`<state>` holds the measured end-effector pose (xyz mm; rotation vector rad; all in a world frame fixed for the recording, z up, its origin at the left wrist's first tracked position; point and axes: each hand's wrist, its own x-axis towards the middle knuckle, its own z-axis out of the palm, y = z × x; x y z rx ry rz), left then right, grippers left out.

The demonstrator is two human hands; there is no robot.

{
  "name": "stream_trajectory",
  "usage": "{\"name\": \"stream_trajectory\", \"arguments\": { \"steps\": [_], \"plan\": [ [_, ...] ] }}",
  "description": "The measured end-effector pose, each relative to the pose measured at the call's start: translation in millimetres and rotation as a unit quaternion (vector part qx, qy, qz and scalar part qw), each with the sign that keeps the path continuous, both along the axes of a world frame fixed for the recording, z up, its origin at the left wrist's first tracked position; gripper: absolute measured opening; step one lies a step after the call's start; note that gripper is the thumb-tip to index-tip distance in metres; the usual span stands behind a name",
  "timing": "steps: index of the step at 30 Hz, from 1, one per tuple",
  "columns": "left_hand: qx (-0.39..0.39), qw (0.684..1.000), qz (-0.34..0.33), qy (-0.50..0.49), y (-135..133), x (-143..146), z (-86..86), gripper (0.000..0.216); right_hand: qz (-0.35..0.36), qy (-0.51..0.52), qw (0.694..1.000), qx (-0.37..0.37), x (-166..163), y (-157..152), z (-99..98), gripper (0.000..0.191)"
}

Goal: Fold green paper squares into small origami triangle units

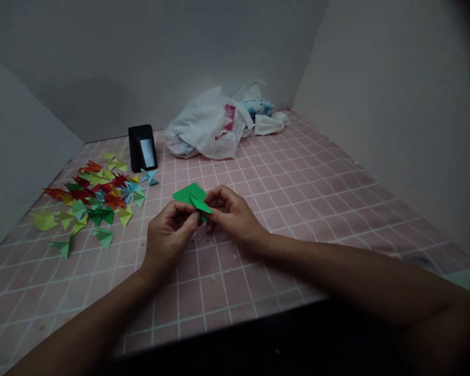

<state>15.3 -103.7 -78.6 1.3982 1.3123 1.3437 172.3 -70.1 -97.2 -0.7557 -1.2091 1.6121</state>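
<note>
A folded piece of green paper [190,197] is pinched between both hands, a little above the pink checked table cover [305,177]. My left hand [168,236] grips its near corner with thumb and fingers closed. My right hand [233,213] holds the right side, fingers curled over a fold. The paper's far flat part sticks out beyond the fingers. To the left lies a pile of folded paper triangles [96,196] in red, green, yellow and blue.
A black phone [142,147] stands upright behind the pile. White plastic bags [213,125] and crumpled tissue [269,123] sit at the back against the grey walls. The table's near edge runs below my forearms.
</note>
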Motion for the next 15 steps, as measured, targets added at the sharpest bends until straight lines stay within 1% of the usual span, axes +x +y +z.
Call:
{"name": "stream_trajectory", "arguments": {
  "steps": [3, 7, 10, 15],
  "plan": [
    [-0.002, 1.000, -0.010, -0.004, -0.3, -0.4, 0.5, 0.008, 0.014, 0.002, 1.000, -0.005, 0.8, -0.9, 0.9, 0.032],
    [-0.008, 1.000, -0.019, -0.021, -1.4, 0.2, 2.1, 0.012, 0.010, -0.013, 1.000, 0.006, 2.6, -2.4, 4.8, 0.031],
    [0.000, 1.000, -0.012, -0.005, -1.4, 0.4, 2.8, 0.009, 0.017, -0.031, 0.999, 0.008, 2.9, -2.9, 6.2, 0.033],
    [0.012, 1.000, -0.004, 0.021, 0.9, -0.8, 1.6, 0.007, 0.024, -0.023, 0.999, 0.000, 1.8, -2.1, 3.7, 0.034]
  ]
}}
